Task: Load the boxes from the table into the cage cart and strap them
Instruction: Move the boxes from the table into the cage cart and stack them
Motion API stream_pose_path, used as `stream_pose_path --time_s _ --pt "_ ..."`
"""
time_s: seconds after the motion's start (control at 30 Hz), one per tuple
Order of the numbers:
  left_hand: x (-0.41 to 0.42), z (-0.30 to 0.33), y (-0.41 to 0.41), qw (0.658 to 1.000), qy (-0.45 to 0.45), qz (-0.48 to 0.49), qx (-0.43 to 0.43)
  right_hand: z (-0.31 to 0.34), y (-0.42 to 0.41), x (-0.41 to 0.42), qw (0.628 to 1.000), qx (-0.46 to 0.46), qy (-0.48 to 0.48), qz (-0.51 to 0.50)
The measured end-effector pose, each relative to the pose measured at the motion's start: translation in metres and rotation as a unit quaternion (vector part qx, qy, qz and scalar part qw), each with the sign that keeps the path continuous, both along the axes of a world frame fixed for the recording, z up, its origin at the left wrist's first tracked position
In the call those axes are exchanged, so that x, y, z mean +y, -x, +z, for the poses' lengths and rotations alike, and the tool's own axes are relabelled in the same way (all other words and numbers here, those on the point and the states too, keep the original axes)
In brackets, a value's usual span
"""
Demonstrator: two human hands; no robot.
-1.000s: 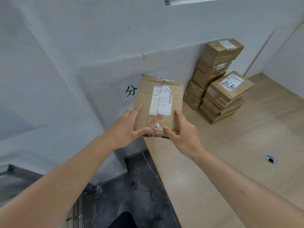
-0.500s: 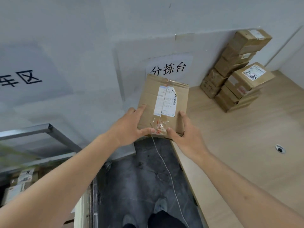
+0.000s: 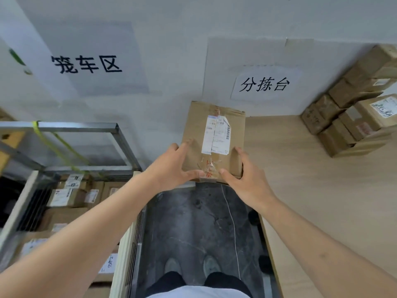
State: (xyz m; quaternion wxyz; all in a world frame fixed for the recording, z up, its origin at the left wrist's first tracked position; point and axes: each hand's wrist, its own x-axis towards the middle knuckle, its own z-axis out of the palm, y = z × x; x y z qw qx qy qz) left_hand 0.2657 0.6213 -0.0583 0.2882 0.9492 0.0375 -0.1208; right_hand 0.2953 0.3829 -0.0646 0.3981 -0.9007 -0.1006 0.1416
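Holding item: one cardboard box (image 3: 214, 140), brown, taped along its top seam, with a white shipping label (image 3: 217, 134) and a barcode strip on the upper face; clear tape with red print at its near end.

Grip: left hand (image 3: 171, 166) grasps the box's near left corner, thumb across the top face, fingers along the left side. Right hand (image 3: 245, 179) grasps the near right corner, thumb on the top face, fingers curled round the right side. Box carried clear of any surface.

Position, relative to the held box:
- Below and toward the viewer: dark floor (image 3: 193, 222), a thin white cord lying on it, two shoes at the bottom of the view.
- Right: light wooden table (image 3: 322, 201), its edge just beside the box; on its far right corner a stack of boxes (image 3: 352, 117) against the wall, some labelled.
- Left and lower: cage cart (image 3: 75, 127) with a grey metal frame, a yellow-green strap (image 3: 62, 149) slanting across its top opening, and several labelled boxes lying inside.
- Behind: white wall with two paper signs in black characters, one above the cart, one directly above the box.
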Motion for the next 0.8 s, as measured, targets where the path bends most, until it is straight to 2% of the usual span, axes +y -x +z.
stream_pose_path --time_s 0.33,0.8 --pt "-0.007 -0.018 0.041 0.991 -0.006 0.128 0.038 -0.022 -0.017 0.009 0.992 0.028 0.0 0.124" --pt "0.022 -0.038 0.122 0.939 0.013 0.336 0.073 -0.045 -0.021 0.099 0.942 0.061 0.014 0.33"
